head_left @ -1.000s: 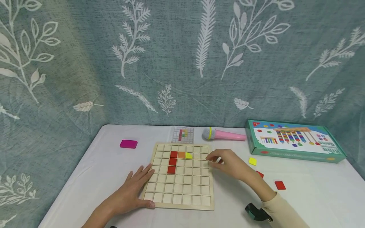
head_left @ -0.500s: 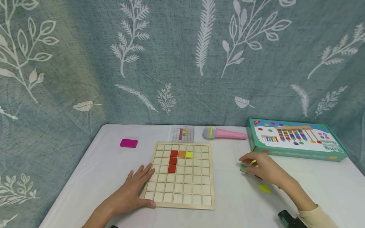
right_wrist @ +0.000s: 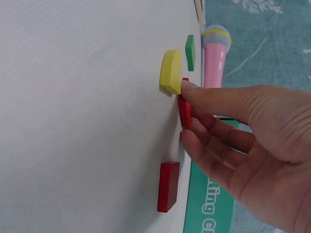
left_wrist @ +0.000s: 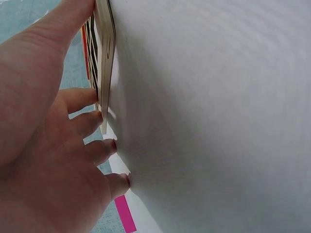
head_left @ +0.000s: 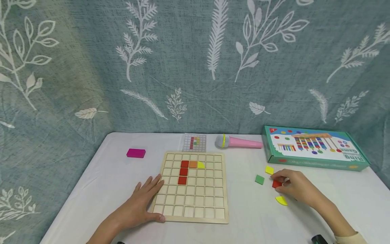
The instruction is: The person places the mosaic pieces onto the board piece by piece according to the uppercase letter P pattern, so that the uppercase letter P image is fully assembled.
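Note:
A wooden grid board [head_left: 195, 203] lies on the white table, holding three red tiles [head_left: 184, 172] in a column, an orange tile [head_left: 193, 164] and a yellow quarter-round [head_left: 201, 165]. My left hand [head_left: 150, 196] rests flat against the board's left front edge [left_wrist: 104, 63], fingers straight. To the right of the board, my right hand [head_left: 275, 182] pinches a red tile [right_wrist: 185, 110] that lies on the table. Around it lie a green tile [head_left: 259, 179], a yellow square [head_left: 269, 170], a yellow quarter-round piece [head_left: 281, 200] and a second red tile [right_wrist: 168, 186].
A pink toy microphone [head_left: 240, 142] and a small pattern card [head_left: 195, 143] lie behind the board. A green game box [head_left: 313, 149] sits at the back right, and a magenta block [head_left: 136, 153] at the back left. A leaf-patterned curtain hangs behind the table.
My right hand moved from the board's right edge out to the loose tiles. The green tile at its fingers now lies free, and it pinches a red tile. The left hand stayed put.

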{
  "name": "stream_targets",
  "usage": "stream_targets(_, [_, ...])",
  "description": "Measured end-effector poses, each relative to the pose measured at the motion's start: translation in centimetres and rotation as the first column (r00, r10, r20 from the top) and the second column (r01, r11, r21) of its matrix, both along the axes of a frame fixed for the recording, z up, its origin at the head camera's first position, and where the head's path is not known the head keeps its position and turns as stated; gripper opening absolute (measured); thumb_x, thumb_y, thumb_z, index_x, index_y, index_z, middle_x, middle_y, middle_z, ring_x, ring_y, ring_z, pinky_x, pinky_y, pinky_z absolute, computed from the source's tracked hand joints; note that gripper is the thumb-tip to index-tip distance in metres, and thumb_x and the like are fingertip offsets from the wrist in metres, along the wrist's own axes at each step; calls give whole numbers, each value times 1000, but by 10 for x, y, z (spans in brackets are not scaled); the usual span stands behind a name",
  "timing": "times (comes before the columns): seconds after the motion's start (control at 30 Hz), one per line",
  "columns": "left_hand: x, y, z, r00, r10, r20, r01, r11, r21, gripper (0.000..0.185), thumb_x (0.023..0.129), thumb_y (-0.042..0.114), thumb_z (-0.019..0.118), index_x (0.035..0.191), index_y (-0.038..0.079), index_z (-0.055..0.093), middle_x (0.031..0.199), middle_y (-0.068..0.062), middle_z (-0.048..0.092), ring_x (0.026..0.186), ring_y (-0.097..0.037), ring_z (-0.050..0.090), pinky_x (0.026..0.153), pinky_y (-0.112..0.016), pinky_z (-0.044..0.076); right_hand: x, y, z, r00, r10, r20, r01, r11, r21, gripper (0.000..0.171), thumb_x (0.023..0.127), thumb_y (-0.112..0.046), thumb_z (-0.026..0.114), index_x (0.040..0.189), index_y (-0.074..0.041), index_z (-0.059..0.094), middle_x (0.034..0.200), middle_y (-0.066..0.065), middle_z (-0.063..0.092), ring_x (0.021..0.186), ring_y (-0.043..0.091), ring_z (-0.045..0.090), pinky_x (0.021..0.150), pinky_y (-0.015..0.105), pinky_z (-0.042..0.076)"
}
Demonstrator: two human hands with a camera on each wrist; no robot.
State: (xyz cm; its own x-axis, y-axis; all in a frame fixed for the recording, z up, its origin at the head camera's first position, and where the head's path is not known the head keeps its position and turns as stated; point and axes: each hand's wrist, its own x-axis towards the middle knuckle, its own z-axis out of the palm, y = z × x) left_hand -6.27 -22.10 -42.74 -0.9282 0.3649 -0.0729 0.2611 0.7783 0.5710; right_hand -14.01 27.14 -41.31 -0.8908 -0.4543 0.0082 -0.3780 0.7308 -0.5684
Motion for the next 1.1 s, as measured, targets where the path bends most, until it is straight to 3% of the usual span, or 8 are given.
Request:
stream_targets(0.2, [0,0,-1,1000,3,6,-3,1000,1,114,65,60,80,150,0,35,161,-15,22,147,-44,12,114,-66,4,-1,-3,4,999,35,-25,-35,999,4,33,76,-1,80,108,-3,70,100,-2,69,85,11,61,74,27,57])
stream_targets(0.47, [0,-1,-1,1000,11,14,-11,1000,0,114,64,61,80,151,1,34,161,-14,21,147,-43,11,115,-64,3,-3,-7,12,999,45,-10,-45,999,-7,32,78,5,76,109,0,70,88,-5,64,80,6,58,70,24,56])
stream_targets(0.6, [0,-1,-2,1000,10,13,-10,1000,-4,114,64,61,80,151,1,34,161,-14,21,147,-43,11,115,-65,4,-5,-10,17,996,94,-13,-94,995,-22,29,81,5,74,109,1,69,85,-5,64,78,3,57,68,24,56])
stream_targets(1.1, [1,-2,0,1000,-7,-3,7,1000,6,113,65,59,80,150,0,35,160,-16,23,146,-46,12,114,-66,5,-14,-49,27,982,174,-78,-177,984,-32,27,83,3,74,109,1,70,86,-5,67,80,7,59,70,25,56])
